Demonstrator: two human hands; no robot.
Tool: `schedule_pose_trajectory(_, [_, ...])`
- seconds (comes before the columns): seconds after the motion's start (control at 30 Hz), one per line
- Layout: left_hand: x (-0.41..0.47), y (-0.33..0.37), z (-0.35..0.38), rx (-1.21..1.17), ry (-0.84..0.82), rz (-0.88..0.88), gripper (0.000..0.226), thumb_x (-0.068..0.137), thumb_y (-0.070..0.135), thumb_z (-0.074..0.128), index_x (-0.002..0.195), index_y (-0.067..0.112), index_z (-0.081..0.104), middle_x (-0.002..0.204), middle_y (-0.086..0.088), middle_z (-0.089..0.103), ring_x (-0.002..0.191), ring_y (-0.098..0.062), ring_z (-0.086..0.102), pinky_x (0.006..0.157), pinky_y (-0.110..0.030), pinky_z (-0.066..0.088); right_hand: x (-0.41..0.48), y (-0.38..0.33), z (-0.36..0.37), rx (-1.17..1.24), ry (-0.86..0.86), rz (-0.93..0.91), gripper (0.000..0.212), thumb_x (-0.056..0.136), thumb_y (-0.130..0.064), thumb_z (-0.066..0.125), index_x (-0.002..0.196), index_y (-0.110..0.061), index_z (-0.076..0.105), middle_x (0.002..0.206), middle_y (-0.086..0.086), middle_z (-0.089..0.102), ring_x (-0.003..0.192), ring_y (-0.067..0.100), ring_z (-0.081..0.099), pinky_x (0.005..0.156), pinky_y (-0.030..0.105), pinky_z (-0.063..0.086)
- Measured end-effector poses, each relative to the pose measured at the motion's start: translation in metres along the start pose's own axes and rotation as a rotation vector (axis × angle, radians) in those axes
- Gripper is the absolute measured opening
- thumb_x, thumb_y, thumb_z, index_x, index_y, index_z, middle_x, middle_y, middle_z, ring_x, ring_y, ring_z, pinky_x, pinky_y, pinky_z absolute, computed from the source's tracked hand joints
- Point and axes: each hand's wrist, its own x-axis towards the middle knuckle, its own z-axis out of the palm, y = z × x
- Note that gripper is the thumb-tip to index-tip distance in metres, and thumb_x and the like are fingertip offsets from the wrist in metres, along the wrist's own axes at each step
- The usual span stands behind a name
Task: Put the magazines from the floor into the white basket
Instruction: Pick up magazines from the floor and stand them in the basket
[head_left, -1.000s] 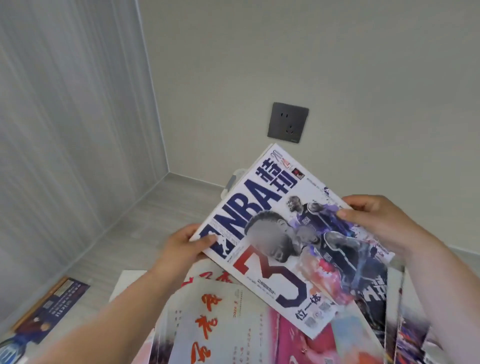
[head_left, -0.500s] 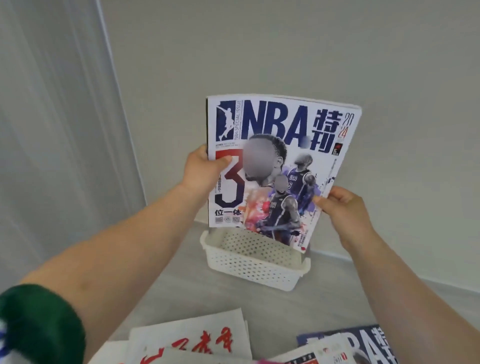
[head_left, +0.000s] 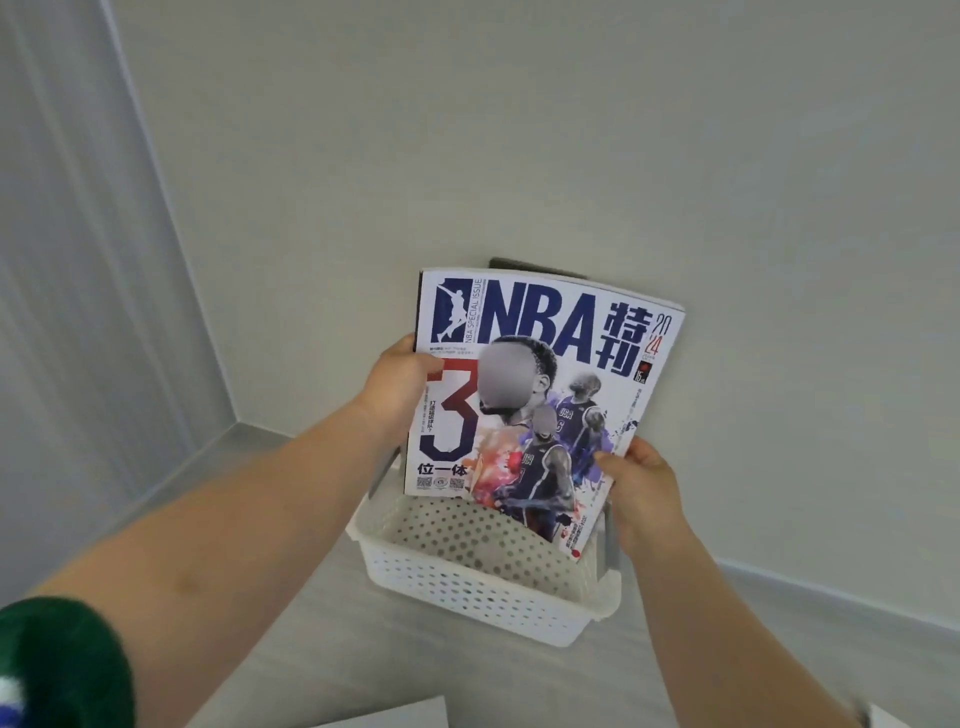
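Observation:
I hold an NBA magazine (head_left: 540, 395) upright, cover facing me, over the white perforated basket (head_left: 483, 587) on the floor by the wall. My left hand (head_left: 396, 382) grips its left edge, thumb on the cover. My right hand (head_left: 641, 486) holds its lower right edge. The magazine's lower right corner dips inside the basket against the back wall; the lower left corner sits at about rim height. The basket's perforated bottom shows bare in front of the magazine.
The basket stands against the wall near a room corner at left. A dark wall socket (head_left: 511, 262) peeks above the magazine. Edges of other magazines (head_left: 384, 717) show at the bottom of the frame on the grey floor.
The magazine was lifted from the pile, turned upright, then lowered toward the basket; its bottom right corner now reaches inside. The view has moved closer to the basket.

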Motion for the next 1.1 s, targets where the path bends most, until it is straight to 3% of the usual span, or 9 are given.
schedule_pose_trajectory(0.17, [0.017, -0.011, 0.001, 0.03, 0.007, -0.01, 0.033, 0.081, -0.007, 0.035, 0.103, 0.011, 0.052, 0.08, -0.003, 0.062, 0.071, -0.021, 0.06, 0.072, -0.034, 0.05, 0.014, 0.015, 0.003, -0.028, 0.044, -0.004, 0.035, 0.077, 0.018, 0.045, 0.073, -0.016, 0.053, 0.075, 0.002, 0.063, 0.068, 0.02, 0.06, 0.065, 0.035, 0.05])
schedule_pose_trajectory(0.27, [0.025, -0.012, 0.001, 0.105, 0.017, 0.008, 0.031, 0.082, -0.007, 0.036, 0.099, 0.014, 0.05, 0.077, 0.002, 0.061, 0.067, -0.014, 0.059, 0.054, -0.025, 0.052, 0.021, 0.014, 0.009, -0.148, 0.063, -0.057, 0.025, 0.079, 0.014, 0.047, 0.085, -0.01, 0.05, 0.086, 0.007, 0.062, 0.079, 0.025, 0.06, 0.076, 0.04, 0.049])
schedule_pose_trajectory(0.33, [0.03, -0.015, 0.0, 0.213, 0.056, 0.051, 0.033, 0.082, -0.006, 0.036, 0.106, 0.013, 0.048, 0.083, 0.002, 0.06, 0.069, -0.012, 0.057, 0.048, -0.02, 0.05, 0.023, 0.014, 0.015, -0.245, 0.142, -0.117, 0.026, 0.08, 0.009, 0.05, 0.097, -0.011, 0.047, 0.092, 0.007, 0.058, 0.083, 0.024, 0.056, 0.076, 0.035, 0.045])
schedule_pose_trajectory(0.43, [0.034, -0.026, -0.001, 0.355, 0.23, 0.169, 0.033, 0.084, -0.002, 0.039, 0.116, 0.007, 0.042, 0.095, 0.0, 0.052, 0.079, -0.014, 0.052, 0.053, -0.016, 0.04, 0.019, 0.02, 0.023, -0.284, 0.288, -0.192, 0.027, 0.078, 0.005, 0.057, 0.095, -0.011, 0.044, 0.101, 0.015, 0.057, 0.084, 0.024, 0.053, 0.076, 0.033, 0.043])
schedule_pose_trajectory(0.57, [0.036, -0.042, -0.005, 0.46, 0.355, 0.228, 0.026, 0.085, 0.004, 0.047, 0.111, 0.005, 0.045, 0.093, -0.001, 0.05, 0.082, -0.017, 0.05, 0.071, -0.025, 0.039, 0.016, 0.029, 0.026, -0.354, 0.366, -0.232, 0.035, 0.079, 0.004, 0.055, 0.113, -0.002, 0.047, 0.119, 0.02, 0.048, 0.093, 0.026, 0.051, 0.086, 0.032, 0.041])
schedule_pose_trajectory(0.7, [0.038, -0.042, -0.011, 0.617, 0.328, 0.202, 0.018, 0.086, 0.01, 0.047, 0.103, 0.006, 0.052, 0.09, 0.001, 0.051, 0.08, -0.018, 0.048, 0.072, -0.026, 0.037, 0.015, 0.026, 0.021, -0.402, 0.318, -0.194, 0.038, 0.081, -0.002, 0.057, 0.118, -0.003, 0.047, 0.126, 0.018, 0.048, 0.106, 0.032, 0.054, 0.097, 0.042, 0.044])
schedule_pose_trajectory(0.8, [0.025, -0.032, -0.018, 0.602, 0.315, 0.167, 0.02, 0.088, 0.017, 0.045, 0.106, 0.01, 0.052, 0.086, 0.006, 0.051, 0.075, -0.013, 0.048, 0.07, -0.02, 0.037, 0.004, 0.017, 0.016, -0.408, 0.313, -0.182, 0.049, 0.082, 0.002, 0.052, 0.129, -0.005, 0.037, 0.134, 0.015, 0.04, 0.117, 0.029, 0.047, 0.103, 0.04, 0.039])
schedule_pose_trajectory(0.97, [-0.037, -0.03, -0.047, 0.558, 0.284, 0.153, 0.022, 0.086, 0.016, 0.05, 0.105, 0.008, 0.057, 0.096, -0.001, 0.054, 0.086, -0.014, 0.049, 0.077, -0.019, 0.035, -0.054, 0.01, 0.014, -0.509, 0.334, -0.449, 0.053, 0.081, 0.002, 0.05, 0.131, -0.006, 0.034, 0.135, 0.015, 0.038, 0.123, 0.027, 0.038, 0.103, 0.032, 0.033])
schedule_pose_trajectory(1.1, [-0.124, -0.048, -0.085, 0.692, 0.097, 0.102, 0.02, 0.084, 0.009, 0.055, 0.103, 0.004, 0.059, 0.096, -0.003, 0.056, 0.089, -0.016, 0.05, 0.07, -0.014, 0.032, -0.133, 0.034, 0.007, -0.609, 0.1, -0.595, 0.05, 0.08, 0.001, 0.055, 0.126, -0.009, 0.041, 0.127, 0.008, 0.042, 0.119, 0.021, 0.039, 0.1, 0.026, 0.028])
